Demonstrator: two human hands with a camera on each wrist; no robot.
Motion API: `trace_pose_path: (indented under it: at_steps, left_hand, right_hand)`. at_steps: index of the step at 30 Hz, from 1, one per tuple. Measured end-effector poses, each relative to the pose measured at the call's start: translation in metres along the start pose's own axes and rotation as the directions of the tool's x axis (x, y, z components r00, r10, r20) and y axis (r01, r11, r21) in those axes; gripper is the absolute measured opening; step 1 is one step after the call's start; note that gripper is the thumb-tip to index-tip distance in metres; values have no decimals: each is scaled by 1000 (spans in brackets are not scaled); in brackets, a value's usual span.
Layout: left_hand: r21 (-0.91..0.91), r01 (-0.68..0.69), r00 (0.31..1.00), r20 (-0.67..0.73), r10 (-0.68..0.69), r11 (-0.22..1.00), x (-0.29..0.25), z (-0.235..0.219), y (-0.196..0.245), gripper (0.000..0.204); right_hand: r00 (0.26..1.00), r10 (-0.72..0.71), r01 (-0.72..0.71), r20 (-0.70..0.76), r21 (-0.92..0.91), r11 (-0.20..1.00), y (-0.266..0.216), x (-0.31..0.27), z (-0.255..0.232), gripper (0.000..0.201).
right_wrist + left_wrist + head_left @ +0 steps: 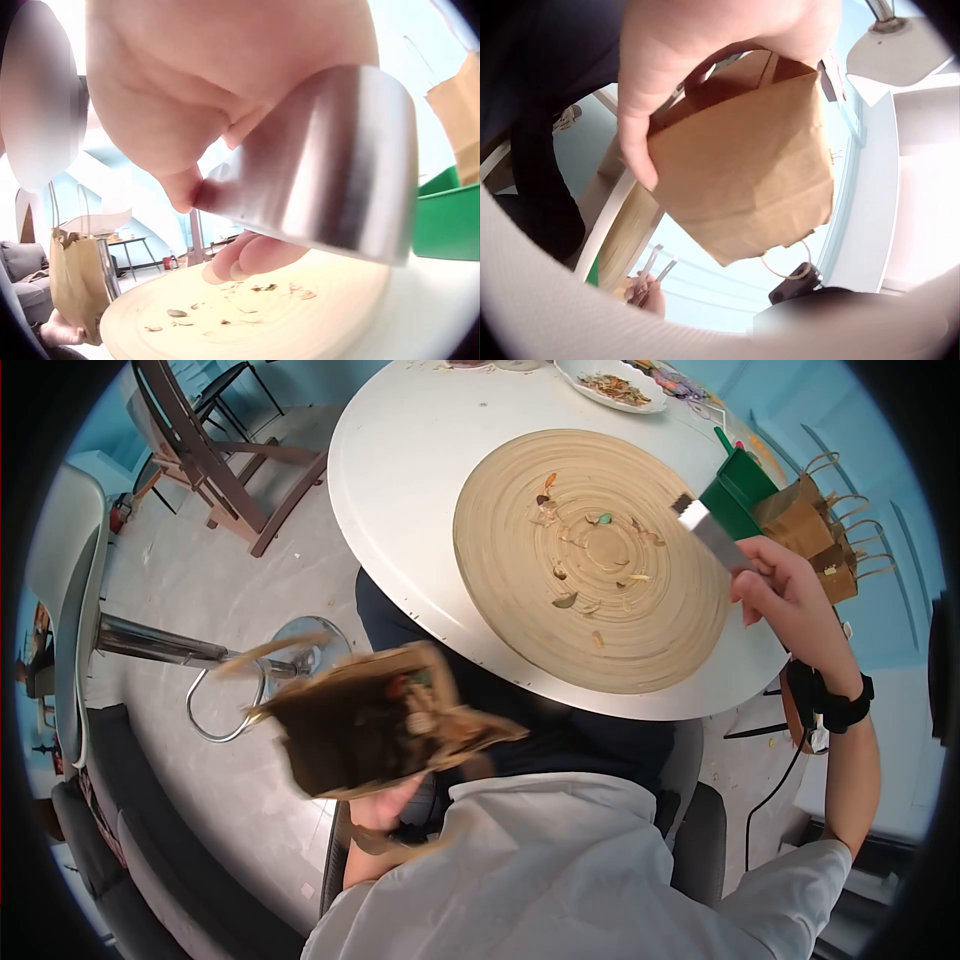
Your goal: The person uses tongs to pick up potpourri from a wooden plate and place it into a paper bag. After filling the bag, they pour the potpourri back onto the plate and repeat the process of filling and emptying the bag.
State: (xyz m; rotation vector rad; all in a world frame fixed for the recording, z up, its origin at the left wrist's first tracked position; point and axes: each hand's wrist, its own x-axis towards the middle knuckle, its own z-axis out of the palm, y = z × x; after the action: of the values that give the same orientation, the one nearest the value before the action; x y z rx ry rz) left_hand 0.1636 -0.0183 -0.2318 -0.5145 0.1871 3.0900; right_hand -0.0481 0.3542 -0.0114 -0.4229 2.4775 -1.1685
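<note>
My left hand (385,805) grips a brown paper bag (345,745) from below, off the table's near left side. Its open mouth faces up in the head view, with small reddish and pale bits inside. In the left wrist view the thumb and fingers wrap round the bag's base (742,172). My right hand (795,595) holds metal tongs (715,540) over the right edge of a round ridged wooden board (510,560). Their bent end (337,165) shines large in the right wrist view. Scattered dried petals and leaves (565,600) lie on the board.
A green bin (740,490) and several brown paper bags (800,520) stand right of the board on the white round table (400,470). A white plate (570,372) of dried bits sits at the back. A bar stool (160,640) and a wooden easel (200,460) stand left.
</note>
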Motion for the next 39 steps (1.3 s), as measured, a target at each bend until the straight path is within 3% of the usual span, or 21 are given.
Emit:
trace_pose_path:
  at_steps: [1, 2, 3, 5, 6, 8, 13, 15, 18, 20, 21, 23, 24, 26, 29, 31, 33, 34, 37, 38, 39]
  left_hand:
    - [-196, 117, 991, 86, -102, 974, 2, 15, 4, 78]
    - [-269, 158, 977, 184, -111, 950, 2, 23, 5, 77]
    - [-268, 161, 976, 187, -112, 950, 4, 21, 5, 77]
    - [-167, 152, 983, 130, -131, 974, 7, 15, 5, 76]
    - [-51, 148, 988, 49, -145, 988, 4, 35, -4, 74]
    - [-50, 160, 984, 86, -155, 986, 7, 37, -10, 75]
    - [-19, 208, 966, 162, -202, 978, 9, 39, -17, 80]
    - [-1, 248, 948, 207, -242, 969, 10, 40, -19, 82]
    - [31, 316, 905, 292, -311, 948, 13, 40, -24, 85]
    - [60, 360, 869, 343, -358, 931, 13, 58, -31, 87]
    - [233, 282, 932, 162, -323, 931, 4, 77, -34, 88]
    - [150, 334, 875, 317, -365, 930, 12, 79, -41, 87]
    - [162, 342, 868, 323, -377, 926, 14, 83, -44, 87]
    - [439, 231, 902, 237, -360, 868, 14, 99, -50, 82]
    - [474, 189, 925, 209, -318, 860, 4, 121, -63, 77]
    - [480, 171, 900, 280, -335, 860, 5, 117, -62, 78]
    - [213, 239, 829, 463, -313, 947, 8, 114, -68, 87]
    - [391, 125, 916, 308, -258, 912, 2, 126, -72, 84]
    - [548, 98, 928, 250, -274, 831, 4, 128, -70, 82]
    - [643, -28, 917, 322, -237, 765, 6, 128, -66, 67]
    - [646, -28, 915, 324, -240, 763, 7, 132, -61, 67]
  right_hand:
    - [998, 12, -12, -69, 14, 1000, 4, -5, -6, 21]
    - [994, 21, -19, -106, 20, 1000, 10, -10, -11, 22]
    - [994, 20, -18, -110, 18, 1000, 17, -15, -16, 22]
    - [985, 23, -17, -172, 37, 999, 29, -21, -21, 24]
    - [985, 12, -7, -172, 34, 999, 31, -23, -20, 24]
    - [976, -7, 32, -219, 110, 993, 34, -32, -16, 25]
    - [972, -58, 76, -226, 70, 995, 33, -50, -3, 25]
    - [963, 35, -33, -266, 15, 999, 46, -56, -8, 24]
    - [944, 39, -23, -328, 52, 998, 56, -65, -11, 27]
    - [926, 61, -26, -374, 96, 995, 33, -75, -2, 32]
    - [922, 56, -20, -382, 98, 995, 25, -79, 1, 32]
    - [954, -127, 179, -271, 177, 968, 11, -86, 8, 37]
    - [955, -162, 217, -247, 216, 952, -5, -88, 14, 41]
    - [964, -211, 254, -161, 327, 910, -23, -84, 24, 39]
    - [966, -243, 259, -90, 374, 890, -46, -72, 30, 35]
    - [967, -250, 247, -43, 389, 888, -65, -70, 29, 34]
    - [983, -183, 175, 6, 259, 950, -85, -71, 27, 30]
    - [977, -206, 215, -62, 268, 939, -87, -70, 34, 28]
    - [951, -272, 294, -147, 157, 943, -89, -63, 31, 25]
    - [949, -275, 298, -152, 157, 942, -90, -62, 27, 25]
    - [937, -301, 326, -175, 133, 936, -90, -62, 22, 24]
